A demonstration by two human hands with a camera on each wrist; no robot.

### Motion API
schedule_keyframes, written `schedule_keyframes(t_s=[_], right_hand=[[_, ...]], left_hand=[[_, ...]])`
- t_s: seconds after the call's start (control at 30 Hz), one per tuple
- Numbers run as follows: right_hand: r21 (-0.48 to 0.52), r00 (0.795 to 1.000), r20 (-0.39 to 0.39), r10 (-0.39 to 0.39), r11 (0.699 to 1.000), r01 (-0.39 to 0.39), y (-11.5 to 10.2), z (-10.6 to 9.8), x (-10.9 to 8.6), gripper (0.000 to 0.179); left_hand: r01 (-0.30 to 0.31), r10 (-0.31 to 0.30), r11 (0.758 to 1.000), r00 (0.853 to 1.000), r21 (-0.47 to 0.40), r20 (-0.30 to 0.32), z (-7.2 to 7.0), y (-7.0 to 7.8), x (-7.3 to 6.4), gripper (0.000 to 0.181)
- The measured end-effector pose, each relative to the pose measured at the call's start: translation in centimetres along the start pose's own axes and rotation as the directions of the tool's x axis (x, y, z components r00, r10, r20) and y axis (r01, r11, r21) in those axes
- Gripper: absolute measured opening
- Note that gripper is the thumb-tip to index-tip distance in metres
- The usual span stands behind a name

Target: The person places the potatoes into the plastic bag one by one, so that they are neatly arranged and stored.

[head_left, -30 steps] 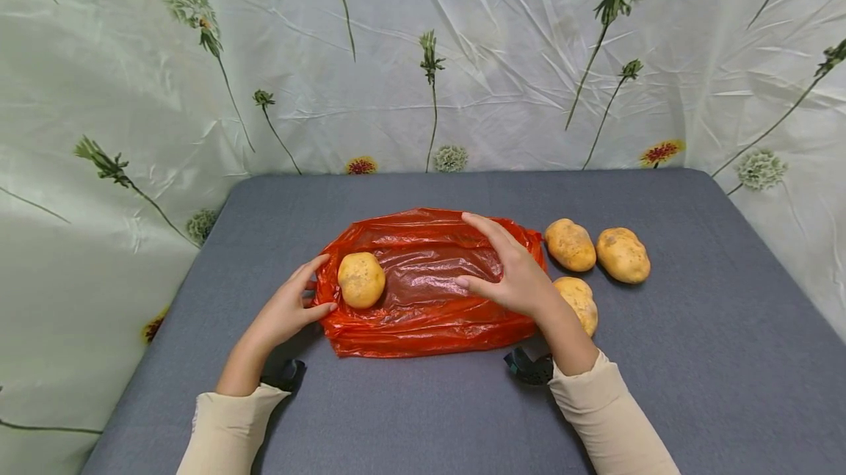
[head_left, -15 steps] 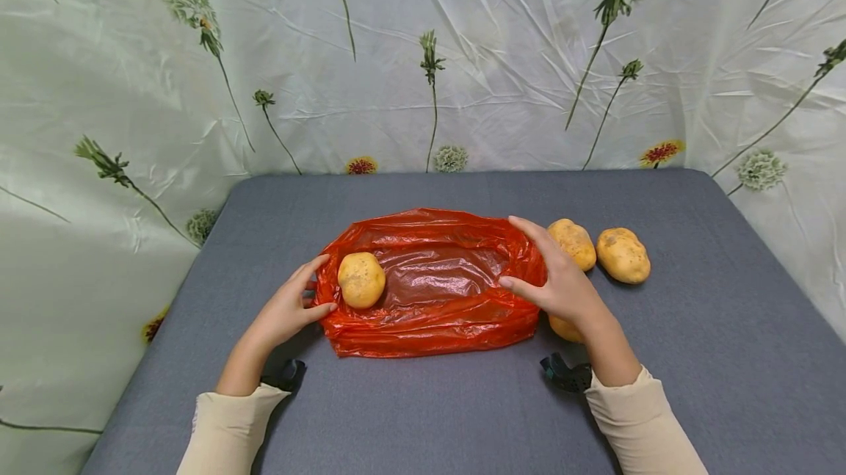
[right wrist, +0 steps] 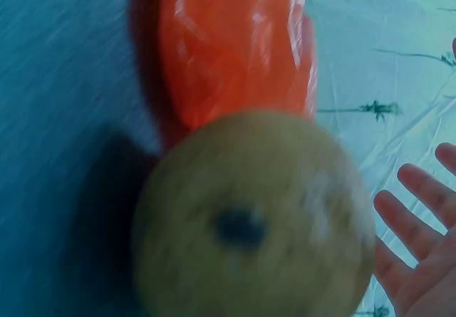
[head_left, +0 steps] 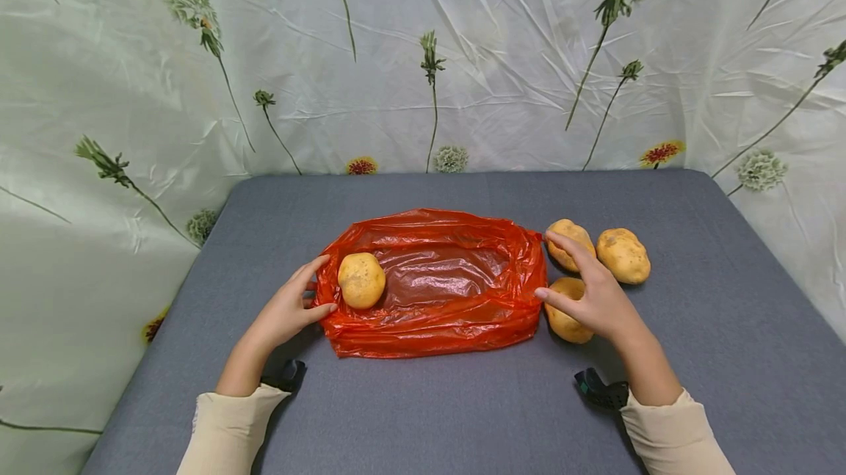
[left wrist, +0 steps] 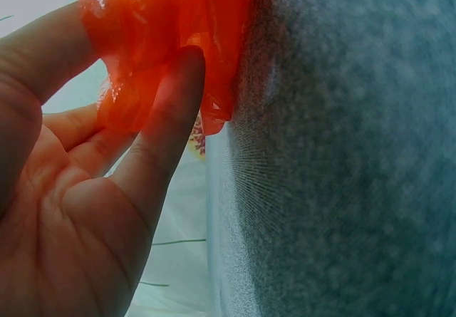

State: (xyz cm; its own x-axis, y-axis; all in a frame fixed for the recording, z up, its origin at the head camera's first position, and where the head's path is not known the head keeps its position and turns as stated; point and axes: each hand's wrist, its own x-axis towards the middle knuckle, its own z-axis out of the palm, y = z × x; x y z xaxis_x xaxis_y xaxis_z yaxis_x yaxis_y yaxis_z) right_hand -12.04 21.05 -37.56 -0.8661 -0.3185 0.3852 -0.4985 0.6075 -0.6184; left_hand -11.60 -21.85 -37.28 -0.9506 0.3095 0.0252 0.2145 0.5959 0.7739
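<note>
A red plastic bag (head_left: 436,321) lies spread with its mouth facing up, and one potato (head_left: 361,280) sits inside at its left end. My left hand (head_left: 284,312) holds that end, thumb and fingers curved around the thin film; in the left wrist view, the fingers (left wrist: 153,142) overlap the bag (left wrist: 135,53). Off the bag's right end, my right hand (head_left: 598,299) hovers with fingers and thumb spread. It partly covers a near potato (head_left: 565,321) and a far potato (head_left: 570,236). A potato (right wrist: 249,217) looms large in the right wrist view, beside the fingers.
Another potato (head_left: 623,255) rests at the far right of the group. All of it lies on a grey cloth-covered table (head_left: 436,416). Behind the table's far edge hangs a pale curtain (head_left: 370,93) printed with flowers.
My right hand has moved right, from over the bag to above the near potato beside it. The left hand, the bag and the potatoes stay where they were.
</note>
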Motion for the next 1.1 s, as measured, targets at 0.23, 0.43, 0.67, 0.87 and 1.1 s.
schedule_keyframes(t_s=[0.23, 0.43, 0.67, 0.87, 1.1], right_hand=[[-0.014, 1.000, 0.010, 0.030, 0.999, -0.030, 1.3, -0.5, -1.7, 0.077], [-0.046, 0.998, 0.034, 0.059, 0.997, -0.057, 2.2, -0.8, -3.2, 0.076], [-0.043, 0.998, 0.028, 0.061, 0.997, -0.060, 2.9, -0.9, -4.5, 0.076], [-0.031, 0.995, 0.040, 0.097, 0.995, -0.095, 3.5, -0.6, -5.1, 0.076], [0.003, 0.992, 0.055, 0.112, 0.994, -0.113, 4.1, -0.1, -5.5, 0.078]], left_hand=[[-0.003, 0.003, 1.000, 1.000, -0.006, 0.003, 0.4, -4.1, 0.6, 0.078], [-0.001, 0.001, 1.000, 1.000, 0.006, 0.004, 0.4, -4.3, 0.7, 0.078], [0.011, -0.011, 1.000, 1.000, 0.006, 0.004, 0.4, -4.2, 0.7, 0.079], [0.018, -0.018, 1.000, 1.000, -0.003, 0.004, 0.5, -4.3, 0.7, 0.079], [0.010, -0.010, 1.000, 1.000, -0.003, 0.005, 0.5, -4.4, 0.8, 0.079]])
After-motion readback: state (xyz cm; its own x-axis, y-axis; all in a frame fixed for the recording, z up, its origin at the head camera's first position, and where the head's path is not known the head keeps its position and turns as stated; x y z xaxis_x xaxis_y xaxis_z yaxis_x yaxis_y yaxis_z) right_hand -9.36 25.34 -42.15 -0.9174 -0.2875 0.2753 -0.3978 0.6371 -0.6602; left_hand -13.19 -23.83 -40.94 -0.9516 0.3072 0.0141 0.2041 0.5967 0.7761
